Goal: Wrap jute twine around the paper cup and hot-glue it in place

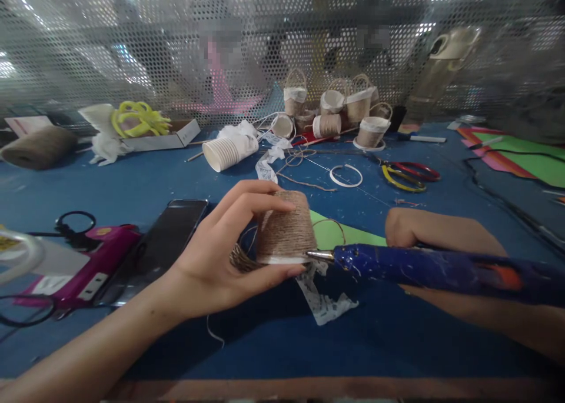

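Observation:
My left hand [220, 244] is closed around a small paper cup wrapped in brown twine [285, 229]. The cup's white rim faces down, with my thumb along it and my fingers over the top. The metal nozzle of a blue glue gun [397, 267] touches or nearly touches the cup near that rim. Behind the gun's body is my right hand [404, 229], closed on it; its grip is partly hidden. A strip of white lace [324, 303] hangs below the cup, and a loose twine bundle [242, 259] shows beside my left palm.
Finished twine baskets [373, 131] stand along the back mesh, near stacked paper cups [225, 153]. Scissors [404, 176] and a white ring [346, 176] lie right of centre. A phone [163, 244] and a magenta power strip [92, 267] with cords are at left.

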A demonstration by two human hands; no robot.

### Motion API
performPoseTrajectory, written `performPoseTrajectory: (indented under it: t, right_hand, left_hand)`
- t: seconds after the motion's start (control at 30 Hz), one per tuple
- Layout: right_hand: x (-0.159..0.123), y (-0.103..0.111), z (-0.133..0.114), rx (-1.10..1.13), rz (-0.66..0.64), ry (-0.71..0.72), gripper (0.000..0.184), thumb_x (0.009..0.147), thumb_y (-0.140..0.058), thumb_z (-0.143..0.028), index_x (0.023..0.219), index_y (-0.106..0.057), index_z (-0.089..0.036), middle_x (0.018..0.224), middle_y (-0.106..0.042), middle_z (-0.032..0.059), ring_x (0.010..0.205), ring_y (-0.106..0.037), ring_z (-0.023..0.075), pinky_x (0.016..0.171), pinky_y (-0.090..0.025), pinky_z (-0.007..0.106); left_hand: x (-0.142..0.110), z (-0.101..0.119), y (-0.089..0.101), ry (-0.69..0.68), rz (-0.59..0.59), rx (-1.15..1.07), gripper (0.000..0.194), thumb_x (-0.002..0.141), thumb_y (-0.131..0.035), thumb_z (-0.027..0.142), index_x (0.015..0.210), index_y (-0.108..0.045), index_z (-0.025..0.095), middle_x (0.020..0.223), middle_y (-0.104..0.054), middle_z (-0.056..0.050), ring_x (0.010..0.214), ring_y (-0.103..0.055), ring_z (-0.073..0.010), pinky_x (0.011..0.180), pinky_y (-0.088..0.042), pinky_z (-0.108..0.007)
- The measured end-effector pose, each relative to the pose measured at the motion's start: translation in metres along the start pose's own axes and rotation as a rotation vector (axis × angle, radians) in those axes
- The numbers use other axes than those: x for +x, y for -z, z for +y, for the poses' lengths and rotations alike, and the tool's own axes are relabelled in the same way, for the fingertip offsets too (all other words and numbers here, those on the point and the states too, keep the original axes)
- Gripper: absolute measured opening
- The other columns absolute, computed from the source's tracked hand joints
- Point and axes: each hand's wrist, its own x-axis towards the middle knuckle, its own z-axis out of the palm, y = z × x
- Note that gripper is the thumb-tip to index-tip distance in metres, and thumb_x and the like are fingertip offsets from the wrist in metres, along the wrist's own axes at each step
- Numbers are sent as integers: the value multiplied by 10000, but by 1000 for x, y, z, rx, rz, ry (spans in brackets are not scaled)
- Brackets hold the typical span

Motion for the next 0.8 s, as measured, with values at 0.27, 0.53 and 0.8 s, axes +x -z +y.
performPoseTrajectory:
  t: [0.27, 0.53, 0.8]
  right_hand:
    - [-2, -1, 2, -24, -12, -16, 258, 885, -589, -296, 694, -421, -251, 613, -491, -71, 483, -447, 93, 432, -341, 252]
    - [-5, -1, 3, -14, -14, -15, 236, 873, -592, -269, 700, -433, -253, 616, -494, -79, 489, -456, 90, 436, -339, 249]
    - [-8, -3, 7, -33, -7, 5, 201, 848, -591, -234, 729, -431, -259, 623, -490, -90, 491, -447, 88, 439, -315, 250]
  left_hand:
    - [0, -1, 0, -47, 8, 79, 461, 874, -774, 390, 1241, -565, 205, 1265, -581, -100, 1151, -632, -214, 957, -594, -346]
    - [1, 0, -1, -66, 10, 130, 460, 867, -778, 375, 1235, -565, 200, 1269, -594, -117, 1168, -636, -244, 995, -591, -388]
    - [1, 0, -1, -80, -4, 155, 458, 869, -777, 372, 1235, -563, 198, 1266, -603, -119, 1168, -638, -247, 1009, -582, -375]
